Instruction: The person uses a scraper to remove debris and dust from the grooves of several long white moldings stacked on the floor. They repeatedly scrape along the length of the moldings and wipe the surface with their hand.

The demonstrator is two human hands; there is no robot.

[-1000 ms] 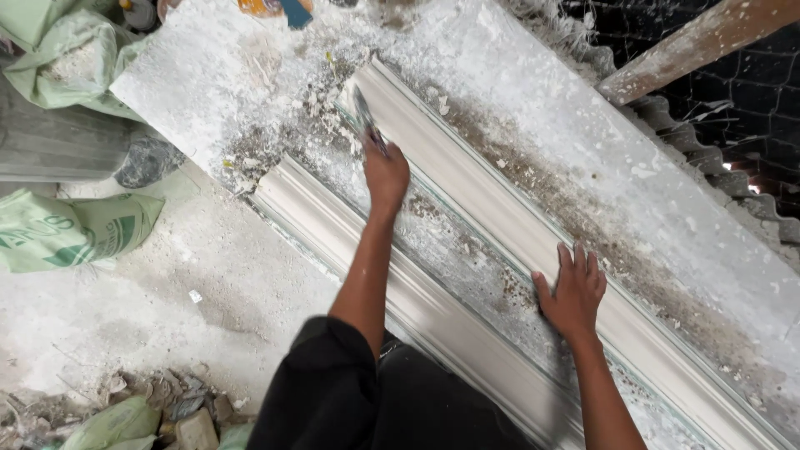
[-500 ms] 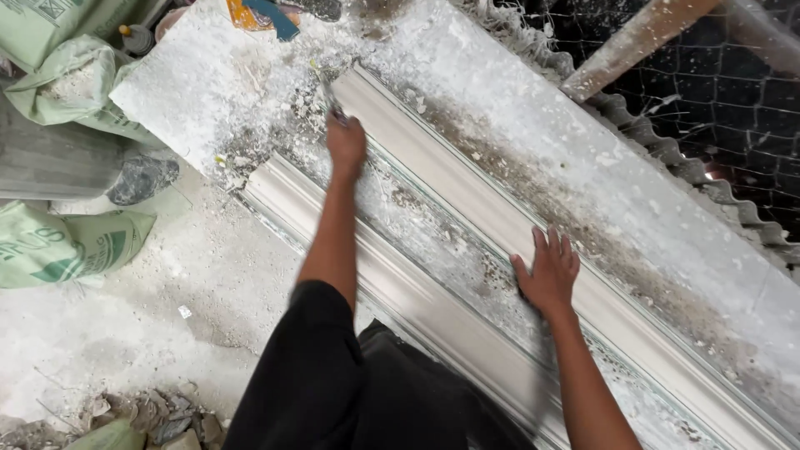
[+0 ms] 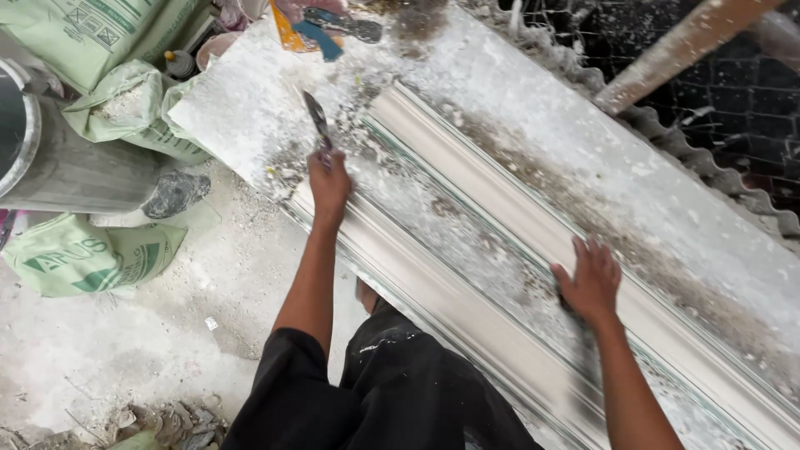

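Left hand (image 3: 330, 179) grips a scraper (image 3: 317, 121), blade beyond it; right hand (image 3: 590, 279) lies flat, steadying the plaster cornice mould (image 3: 467, 283).

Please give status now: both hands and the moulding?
Left hand grips scraper. Right hand flat on long plaster moulding. Debris on slab.

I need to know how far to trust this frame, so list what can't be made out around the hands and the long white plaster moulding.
Head view only:
- Long white plaster moulding: its lower right end is cut off by the frame edge.
- Narrow metal scraper blade: motion-blurred; the handle is hidden inside the left hand.
- Right hand: the palm lies flat, hiding what is beneath it.
- Grey metal drum: cut by the left edge.
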